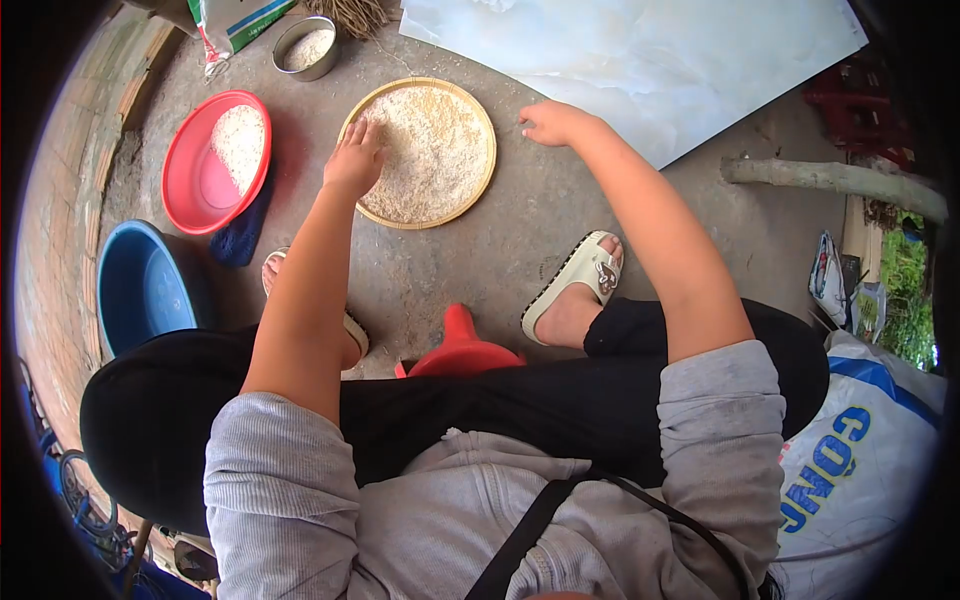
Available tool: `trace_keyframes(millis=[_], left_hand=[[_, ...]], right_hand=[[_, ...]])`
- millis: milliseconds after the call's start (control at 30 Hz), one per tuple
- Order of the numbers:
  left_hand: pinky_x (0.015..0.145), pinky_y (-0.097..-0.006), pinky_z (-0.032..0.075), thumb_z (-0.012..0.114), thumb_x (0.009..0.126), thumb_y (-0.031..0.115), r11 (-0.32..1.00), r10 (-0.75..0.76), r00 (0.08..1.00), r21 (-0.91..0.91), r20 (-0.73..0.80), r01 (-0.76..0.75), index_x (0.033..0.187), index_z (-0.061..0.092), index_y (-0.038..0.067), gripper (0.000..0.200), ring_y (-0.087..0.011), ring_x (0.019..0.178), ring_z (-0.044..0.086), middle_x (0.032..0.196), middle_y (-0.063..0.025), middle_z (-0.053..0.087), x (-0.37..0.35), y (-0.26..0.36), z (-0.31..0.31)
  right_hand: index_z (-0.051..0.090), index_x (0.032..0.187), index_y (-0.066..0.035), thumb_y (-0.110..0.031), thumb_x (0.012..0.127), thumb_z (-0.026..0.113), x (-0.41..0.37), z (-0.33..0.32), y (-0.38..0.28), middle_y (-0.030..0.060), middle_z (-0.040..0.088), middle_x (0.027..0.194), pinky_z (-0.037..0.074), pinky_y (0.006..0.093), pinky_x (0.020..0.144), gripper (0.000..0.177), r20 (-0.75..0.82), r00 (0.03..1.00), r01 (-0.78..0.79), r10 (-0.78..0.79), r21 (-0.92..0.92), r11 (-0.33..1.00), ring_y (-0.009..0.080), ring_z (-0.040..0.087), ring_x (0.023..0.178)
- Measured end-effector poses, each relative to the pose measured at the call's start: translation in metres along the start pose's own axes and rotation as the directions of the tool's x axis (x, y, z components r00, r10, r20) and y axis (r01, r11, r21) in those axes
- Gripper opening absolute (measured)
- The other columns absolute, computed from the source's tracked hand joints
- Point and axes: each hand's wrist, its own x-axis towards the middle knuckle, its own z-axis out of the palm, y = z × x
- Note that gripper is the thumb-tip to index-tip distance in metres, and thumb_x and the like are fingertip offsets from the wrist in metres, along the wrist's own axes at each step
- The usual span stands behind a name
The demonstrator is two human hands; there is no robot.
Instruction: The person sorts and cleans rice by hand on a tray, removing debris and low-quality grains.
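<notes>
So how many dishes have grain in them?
3: the round woven tray under the left hand, the red basin to its left, and the small metal bowl at the top. The blue basin looks empty.

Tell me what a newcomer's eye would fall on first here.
The round tray of rice on the ground at top centre, with the left hand in the rice at its left edge and the right hand just off its right rim. Left of it stand a red basin holding some rice and a blue basin.

Left hand (353, 160) spread flat; right hand (550, 122) curled.
</notes>
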Motion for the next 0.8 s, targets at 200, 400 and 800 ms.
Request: trace_keyframes(millis=[200,400,800], left_hand=[[0.114,-0.0392,0.02,0.036,0.096,0.038,0.999,-0.037,0.968,0.014,-0.248,0.042,0.144,0.029,0.01,0.056,-0.0289,0.139,0.023,0.15,-0.0106,0.029,0.01,0.005,0.027],[0.114,-0.0402,0.019,0.036,0.097,0.039,0.98,0.1,0.944,-0.131,-0.315,-0.148,0.145,0.025,0.01,0.058,-0.0285,0.14,0.021,0.15,-0.012,0.026,0.004,0.057,0.052],[0.116,-0.0451,0.012,0.037,0.097,0.034,0.95,0.311,0.902,0.092,-0.3,-0.297,0.143,0.032,0.018,0.05,-0.0206,0.139,0.024,0.15,-0.0026,0.03,0.0,0.077,0.041]], right_hand=[[0.058,0.122,-0.017,-0.016,0.08,0.06,0.028,-0.012,-0.024,0.0135,0.06,0.119,0.046,0.042,0.092,0.042,0.005,0.985,0.172,-0.172,0.016,0.985,0.0309,0.056,0.11],[0.055,0.127,-0.02,-0.01,0.078,0.06,0.06,-0.018,-0.04,0.012,0.058,0.124,0.045,0.0395,0.094,0.051,-0.025,0.962,0.274,-0.273,0.079,0.958,0.029,0.055,0.113],[0.056,0.124,-0.017,-0.012,0.081,0.061,0.044,0.013,0.003,0.0027,0.049,0.134,0.043,0.0394,0.099,0.044,-0.261,0.927,0.257,-0.268,-0.078,0.963,0.0291,0.048,0.12]])
